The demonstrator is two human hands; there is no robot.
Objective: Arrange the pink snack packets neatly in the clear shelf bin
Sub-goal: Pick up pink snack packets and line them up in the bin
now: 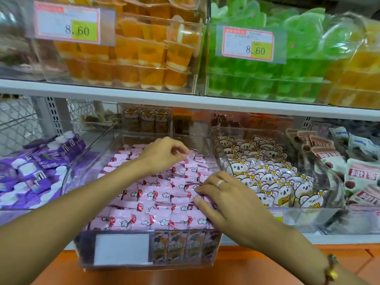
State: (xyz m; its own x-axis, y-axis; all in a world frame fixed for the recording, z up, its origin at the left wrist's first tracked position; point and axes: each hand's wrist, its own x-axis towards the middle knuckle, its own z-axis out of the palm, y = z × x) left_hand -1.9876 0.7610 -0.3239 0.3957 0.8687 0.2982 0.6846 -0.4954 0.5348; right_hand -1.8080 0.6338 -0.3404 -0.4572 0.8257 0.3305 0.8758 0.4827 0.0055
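Pink snack packets [148, 204]: we see them filling the middle bin on the lower shelf, laid in overlapping rows that run from the front wall to the back; each carries a small white cloud and a red mark.
Clear shelf bin [148, 262]: a see-through box with a blank white label holder on its front wall (brown-printed packets show through the wall beside it).
Left hand [164, 154]: we see it reaching in toward the back rows, fingers curled with the tips close to the thumb, right at a packet; we cannot tell whether it actually pinches one.
Right hand [224, 194]: it lies flat on the packets along the bin's right side, fingers straight and slightly spread, pressing down; a ring sits on one finger and a bracelet [331, 268] on the wrist.
Left neighbour: purple packets [35, 171] heaped in the bin just beside ours.
Right neighbour: white bear-shaped packets [265, 173] with yellow flowers, in rows, and beyond them grey-and-red pouches [357, 173].
Upper shelf: orange jelly cups [131, 56] and green jelly cups [267, 66] in clear bins, each with a price tag [66, 23] reading 8.60.
Below: an orange ledge [205, 272] under the bin.
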